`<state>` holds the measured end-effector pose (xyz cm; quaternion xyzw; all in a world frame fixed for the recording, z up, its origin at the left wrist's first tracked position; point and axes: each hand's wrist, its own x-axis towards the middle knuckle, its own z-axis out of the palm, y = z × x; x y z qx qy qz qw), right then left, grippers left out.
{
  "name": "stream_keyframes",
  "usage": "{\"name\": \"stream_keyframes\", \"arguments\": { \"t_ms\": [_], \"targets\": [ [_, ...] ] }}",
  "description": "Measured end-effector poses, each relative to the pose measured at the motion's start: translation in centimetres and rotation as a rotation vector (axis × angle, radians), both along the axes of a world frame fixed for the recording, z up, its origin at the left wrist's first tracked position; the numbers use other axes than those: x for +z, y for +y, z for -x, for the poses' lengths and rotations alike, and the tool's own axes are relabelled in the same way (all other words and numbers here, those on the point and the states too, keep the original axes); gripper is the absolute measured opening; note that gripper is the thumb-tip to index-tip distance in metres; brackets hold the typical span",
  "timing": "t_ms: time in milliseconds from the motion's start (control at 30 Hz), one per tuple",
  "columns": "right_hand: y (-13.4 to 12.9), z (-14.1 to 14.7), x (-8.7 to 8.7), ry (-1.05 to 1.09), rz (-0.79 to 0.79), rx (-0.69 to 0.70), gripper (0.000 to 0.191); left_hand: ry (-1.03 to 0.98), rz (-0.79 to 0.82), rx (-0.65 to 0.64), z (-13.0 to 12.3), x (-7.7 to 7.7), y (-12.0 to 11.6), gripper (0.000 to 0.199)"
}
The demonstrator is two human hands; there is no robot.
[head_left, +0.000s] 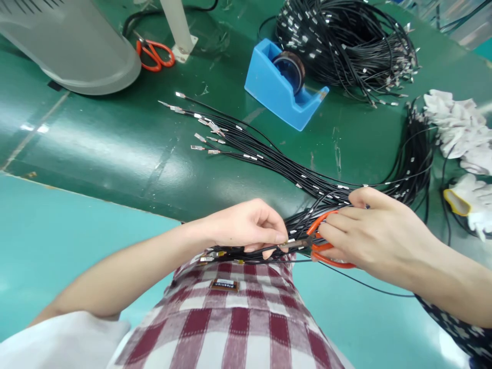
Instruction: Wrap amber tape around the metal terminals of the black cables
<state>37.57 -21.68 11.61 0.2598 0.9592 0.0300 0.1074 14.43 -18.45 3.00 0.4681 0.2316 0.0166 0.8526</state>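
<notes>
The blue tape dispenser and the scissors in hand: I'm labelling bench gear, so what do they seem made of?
Blue tape dispenser: probably moulded plastic with a satin finish, from its uniform colour and smooth sides.

Scissors in the right hand: blades look like dull metal, by their greyish tone; handles, smooth even orange, perhaps plastic-coated.

Grey machine [92,48] far left, red scissors [150,50] just right of it, then white post [177,23]. Blue tape dispenser [265,87], brown roll [291,70] inside, far middle on green tabletop [115,148]. White gloves [457,125] at right, nearest one yellow-cuffed. Teal floor [88,220], near side.
</notes>
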Motion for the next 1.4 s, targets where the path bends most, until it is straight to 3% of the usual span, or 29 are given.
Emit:
{"name": "stream_keyframes", "arguments": {
  "t_ms": [533, 833, 1033, 1400],
  "targets": [
    [0.5, -0.8, -1.1, 0.092, -0.151, 0.112, 0.036, 0.048, -0.005, 0.012, 0.1, 0.4, -0.5, 0.018],
    [0.7, -0.1, -1.0, 0.071, -0.064, 0.000, 0.040, 0.063, -0.030, 0.015, 0.5, 0.2, -0.2, 0.020],
    [0.6, 0.2, -0.9, 0.051, -0.033, 0.001, 0.045, 0.048, -0.004, 0.005, 0.4, 0.2, 0.0, 0.020],
    [-0.1, 0.4, -0.8, 0.025, -0.167, 0.053, 0.032, 0.035, 0.006, -0.019, 0.6, 0.1, 0.2, 0.020]
  ]
}}
